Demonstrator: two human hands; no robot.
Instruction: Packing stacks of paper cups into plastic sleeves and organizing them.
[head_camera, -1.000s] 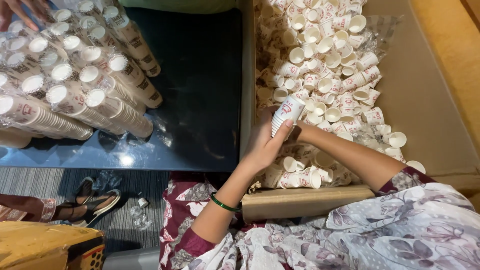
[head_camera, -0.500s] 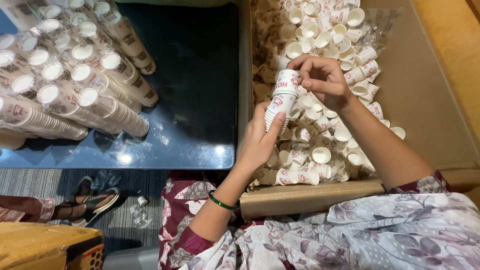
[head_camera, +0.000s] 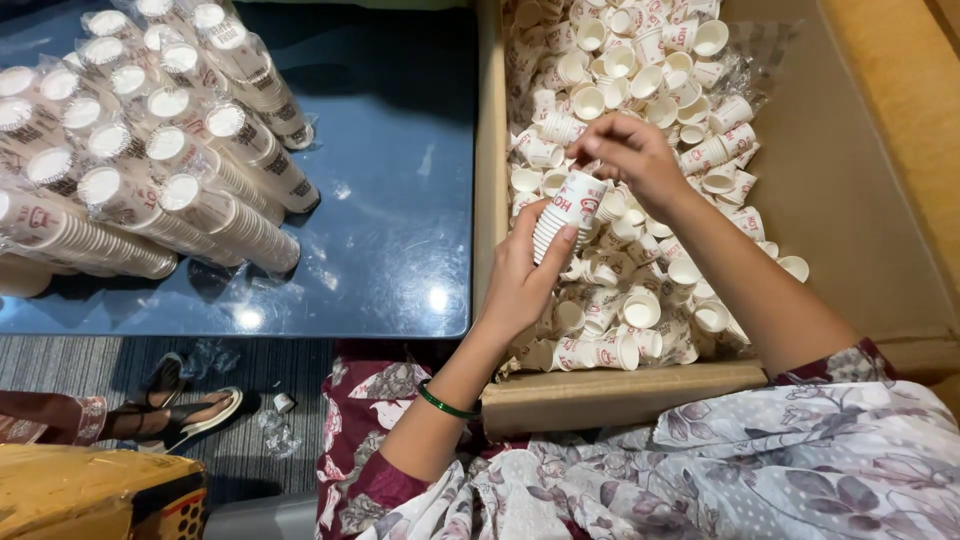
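Note:
My left hand (head_camera: 520, 275) grips a short stack of small white paper cups (head_camera: 566, 212), tilted, over a large cardboard box (head_camera: 620, 392). My right hand (head_camera: 632, 158) is at the top of that stack, fingers pinched on its uppermost cup. The box holds several loose white cups with red print (head_camera: 640, 300), lying on clear plastic. A green bangle (head_camera: 445, 404) circles my left wrist.
Left of the box a dark glossy table (head_camera: 385, 210) carries several long plastic-wrapped sleeves of stacked cups (head_camera: 150, 170). Below the table another person's sandalled foot (head_camera: 185, 408) rests on a striped floor, beside a yellow bag (head_camera: 90, 495). A tan surface (head_camera: 900, 90) runs along the right.
My right hand rose out of the loose cups to the top of the stack. The stack in my left hand shifted slightly up and left.

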